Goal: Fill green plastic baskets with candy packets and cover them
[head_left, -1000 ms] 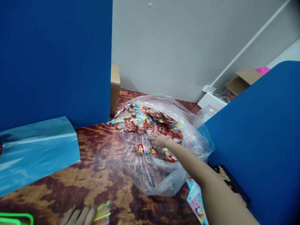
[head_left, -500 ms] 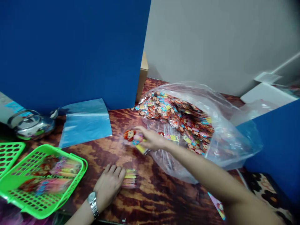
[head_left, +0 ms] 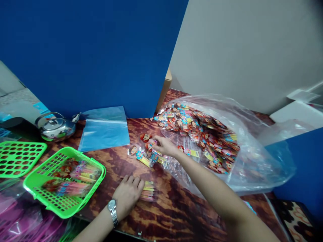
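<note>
A large clear plastic bag (head_left: 252, 161) lies open on the brown patterned table (head_left: 106, 168), full of several small packets printed with cartoon faces (head_left: 202, 131). My right hand (head_left: 164, 146) reaches out of the bag's mouth, fingers closed on a few of these packets (head_left: 146, 153), which rest on the table just left of the bag. My left hand (head_left: 128, 195), with a wristwatch, lies flat with fingers together on a small stack of colourful packets (head_left: 148, 191) near the front edge.
A green plastic basket (head_left: 63, 205) holding packets sits at the front left, with a second green basket (head_left: 20, 158) behind it. A metal kettle (head_left: 54, 126) and a blue plastic sheet (head_left: 104, 129) lie before the blue partition (head_left: 88, 50). Another blue panel (head_left: 302, 161) stands at right.
My right hand has drawn a few packets out of the bag leftward onto the table. The view has swung left and down, bringing the baskets and kettle into sight. The left hand stays on its stack.
</note>
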Action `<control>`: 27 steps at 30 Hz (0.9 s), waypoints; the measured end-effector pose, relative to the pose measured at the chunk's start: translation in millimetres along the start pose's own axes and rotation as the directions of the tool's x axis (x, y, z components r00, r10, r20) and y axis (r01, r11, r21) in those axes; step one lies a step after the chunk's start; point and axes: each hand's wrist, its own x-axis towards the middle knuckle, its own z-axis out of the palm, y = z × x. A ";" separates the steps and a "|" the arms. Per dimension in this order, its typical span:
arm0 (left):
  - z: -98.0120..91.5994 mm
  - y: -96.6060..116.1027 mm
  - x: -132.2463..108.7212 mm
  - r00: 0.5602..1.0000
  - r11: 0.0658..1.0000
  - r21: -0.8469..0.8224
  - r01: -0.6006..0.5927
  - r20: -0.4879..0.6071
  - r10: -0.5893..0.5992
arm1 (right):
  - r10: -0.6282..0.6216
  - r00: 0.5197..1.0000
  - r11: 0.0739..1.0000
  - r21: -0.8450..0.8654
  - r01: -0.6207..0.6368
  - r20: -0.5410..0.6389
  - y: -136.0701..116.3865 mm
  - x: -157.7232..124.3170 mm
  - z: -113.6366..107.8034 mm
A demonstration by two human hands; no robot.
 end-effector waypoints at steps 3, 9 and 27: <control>1.3 0.7 -0.1 1.000 1.000 -0.001 0.005 -0.014 -0.005 | 0.027 0.999 0.999 0.022 -0.028 0.028 -5.6 -1.7 11.9; -0.3 1.3 -0.6 0.999 1.000 0.003 0.005 -0.043 -0.005 | 0.112 0.993 0.990 -0.086 -0.107 0.048 -52.3 -5.7 58.3; 24.0 -7.6 -3.8 0.914 0.992 0.112 0.057 -0.406 -0.006 | -0.250 0.963 0.750 0.649 0.129 0.098 -29.4 -38.9 74.0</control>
